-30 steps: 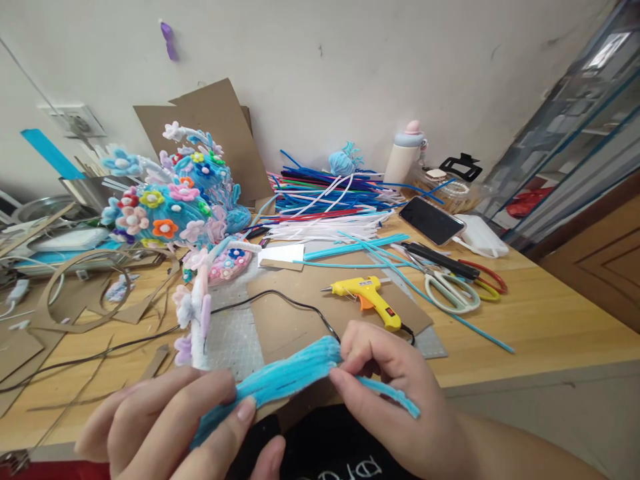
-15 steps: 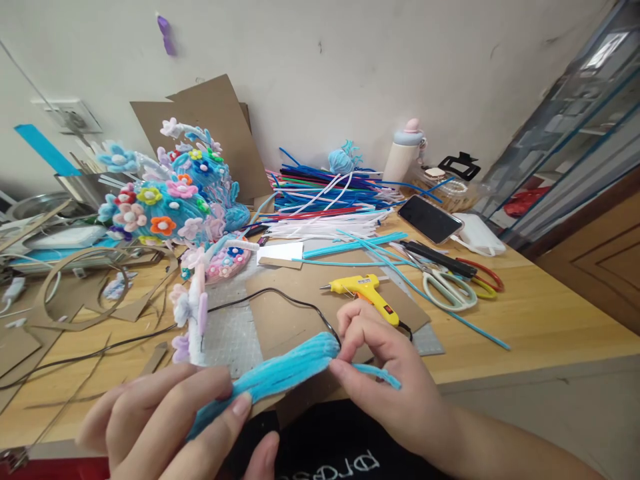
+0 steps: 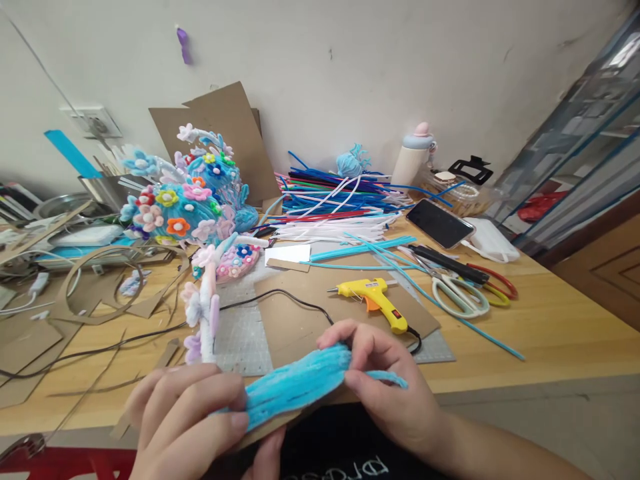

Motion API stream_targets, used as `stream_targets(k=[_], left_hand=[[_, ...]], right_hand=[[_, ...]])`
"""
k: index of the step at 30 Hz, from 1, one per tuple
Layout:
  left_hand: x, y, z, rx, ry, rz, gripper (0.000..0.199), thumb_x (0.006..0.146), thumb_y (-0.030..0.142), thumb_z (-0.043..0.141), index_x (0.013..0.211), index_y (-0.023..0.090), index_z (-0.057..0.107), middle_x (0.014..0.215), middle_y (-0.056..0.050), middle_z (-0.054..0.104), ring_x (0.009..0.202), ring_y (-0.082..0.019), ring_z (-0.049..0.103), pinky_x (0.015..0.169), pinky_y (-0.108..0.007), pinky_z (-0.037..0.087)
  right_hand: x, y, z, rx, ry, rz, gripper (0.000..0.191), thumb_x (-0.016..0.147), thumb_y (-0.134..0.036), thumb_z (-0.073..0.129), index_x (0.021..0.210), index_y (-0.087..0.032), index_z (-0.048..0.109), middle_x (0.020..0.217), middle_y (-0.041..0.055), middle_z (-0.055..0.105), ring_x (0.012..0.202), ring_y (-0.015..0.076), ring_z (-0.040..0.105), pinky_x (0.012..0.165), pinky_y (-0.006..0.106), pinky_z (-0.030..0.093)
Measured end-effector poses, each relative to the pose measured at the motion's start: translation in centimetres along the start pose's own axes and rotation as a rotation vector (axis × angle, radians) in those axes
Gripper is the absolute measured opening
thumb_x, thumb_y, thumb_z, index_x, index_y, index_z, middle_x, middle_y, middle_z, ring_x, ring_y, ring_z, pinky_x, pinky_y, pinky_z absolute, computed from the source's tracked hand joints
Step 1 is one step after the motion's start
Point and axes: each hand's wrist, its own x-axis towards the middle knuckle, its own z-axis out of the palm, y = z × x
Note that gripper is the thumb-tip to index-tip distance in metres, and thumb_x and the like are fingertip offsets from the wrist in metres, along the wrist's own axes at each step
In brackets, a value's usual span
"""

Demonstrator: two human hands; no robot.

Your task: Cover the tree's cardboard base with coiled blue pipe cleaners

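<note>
Between my hands is a strip of cardboard (image 3: 270, 427) faced with light blue pipe cleaners (image 3: 300, 385) laid side by side. My left hand (image 3: 195, 420) is closed on its left end, fingers on top and thumb underneath. At the right end, my right hand (image 3: 387, 373) pinches the strip with thumb and fingers. A loose blue pipe cleaner end (image 3: 387, 377) sticks out past the right thumb. Just beyond the right hand, a yellow glue gun (image 3: 373, 297) lies on a cardboard sheet (image 3: 290, 307).
A heap of pipe cleaners (image 3: 340, 200) lies at the back, near a bottle (image 3: 413, 160). Scissors (image 3: 460, 297) and a phone (image 3: 440, 223) lie to the right. Flower-covered pipe cleaner pieces (image 3: 185, 207) stand left of centre. A black cord (image 3: 150, 337) crosses the table.
The blue-faced strip has tipped so its cardboard edge shows more. My right fingers have moved over its right end. The whole view has shifted slightly, with the table things now further right.
</note>
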Motion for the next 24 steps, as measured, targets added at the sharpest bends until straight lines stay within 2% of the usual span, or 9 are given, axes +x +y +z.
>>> stream_targets(k=[3,5,8,11,14,18,21,24], left_hand=[[0.1,0.7,0.2,-0.071,-0.002,-0.088,0.033,0.067,0.011,0.067,0.082,0.029,0.043,0.073,0.007,0.065,0.066,-0.019,0.061,0.076,-0.05,0.045],[0.2,1.0,0.5,-0.153,-0.032,-0.084,0.036,0.066,0.006,0.065,0.083,0.028,0.043,0.075,0.006,0.065,0.067,-0.019,0.061,0.076,-0.049,0.046],[0.5,1.0,0.8,-0.233,-0.082,-0.036,0.036,0.066,0.002,0.063,0.087,0.027,0.047,0.074,0.004,0.063,0.07,-0.019,0.061,0.072,-0.044,0.046],[1.0,1.1,0.7,-0.253,-0.106,-0.078,0.03,0.069,0.008,0.059,0.094,0.025,0.055,0.082,-0.002,0.062,0.079,-0.023,0.06,0.075,-0.044,0.045],[1.8,1.4,0.0,-0.306,-0.201,-0.125,0.029,0.073,0.012,0.059,0.098,0.027,0.06,0.09,-0.004,0.062,0.087,-0.024,0.06,0.077,-0.041,0.048],[3.2,2.0,-0.7,-0.352,-0.343,-0.126,0.028,0.077,0.012,0.064,0.099,0.029,0.061,0.092,-0.002,0.063,0.086,-0.021,0.062,0.079,-0.036,0.052],[3.5,2.3,-0.7,-0.335,-0.309,-0.138,0.027,0.078,0.013,0.064,0.101,0.027,0.06,0.092,-0.003,0.064,0.086,-0.021,0.063,0.077,-0.036,0.053],[2.2,1.9,-0.6,-0.227,-0.142,-0.073,0.025,0.073,0.019,0.071,0.094,0.032,0.066,0.084,0.001,0.067,0.079,-0.02,0.064,0.073,-0.038,0.052]], right_hand=[[-0.4,-1.1,-0.1,-0.084,0.009,-0.013,0.017,0.084,-0.019,0.071,0.072,-0.023,0.06,0.105,0.0022,0.068,0.1,0.0171,0.065,0.086,0.029,0.051],[-0.7,-2.0,-0.2,-0.171,0.017,-0.025,0.017,0.084,-0.016,0.07,0.072,-0.023,0.06,0.106,0.0017,0.068,0.099,0.0166,0.065,0.082,0.027,0.053],[-1.2,-2.8,-0.3,-0.25,0.017,-0.023,0.016,0.085,-0.015,0.066,0.075,-0.025,0.06,0.107,0.0012,0.067,0.094,0.0164,0.066,0.075,0.025,0.055],[-1.4,-2.9,-0.3,-0.3,0.022,-0.01,0.016,0.085,-0.015,0.066,0.074,-0.024,0.058,0.107,0.0026,0.066,0.088,0.0174,0.066,0.069,0.027,0.057],[-1.4,-3.0,-0.2,-0.384,0.03,-0.038,0.017,0.082,-0.013,0.066,0.072,-0.024,0.057,0.106,0.0019,0.067,0.089,0.0169,0.067,0.071,0.024,0.055],[-1.3,-3.3,0.2,-0.437,0.026,-0.064,0.017,0.081,-0.012,0.065,0.073,-0.024,0.056,0.103,0.0006,0.068,0.087,0.0158,0.067,0.07,0.022,0.054],[-1.1,-3.5,0.5,-0.469,0.023,-0.075,0.017,0.08,-0.012,0.065,0.071,-0.024,0.055,0.1,0.0009,0.068,0.084,0.016,0.068,0.068,0.022,0.054],[-1.0,-3.6,0.7,-0.475,0.027,-0.074,0.017,0.08,-0.013,0.064,0.071,-0.024,0.054,0.098,-0.0004,0.068,0.082,0.015,0.067,0.067,0.022,0.053]])
